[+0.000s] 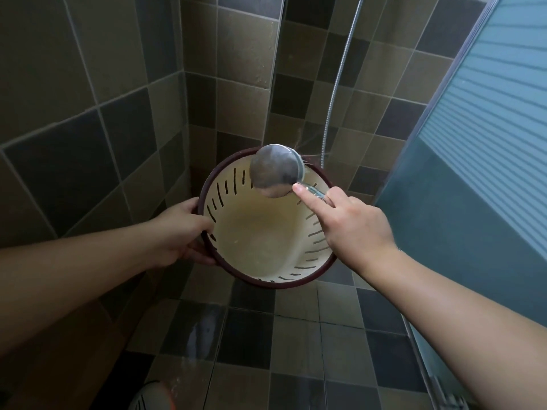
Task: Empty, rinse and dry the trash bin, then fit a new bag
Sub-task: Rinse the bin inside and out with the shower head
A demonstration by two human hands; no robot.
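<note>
A round cream trash bin with slotted walls and a dark red rim is held above the tiled shower floor, its opening tilted toward me. My left hand grips its left rim. My right hand holds the handle of a chrome shower head, forefinger stretched along the neck. The head hangs over the bin's far rim, facing into it. Thin water jets spray off near the head's right edge. No bag is visible inside the bin.
Brown and dark tiled walls close in at the left and back. A metal shower hose runs up the back wall. A frosted glass shower door stands at the right. A shoe shows at the bottom; the floor looks wet.
</note>
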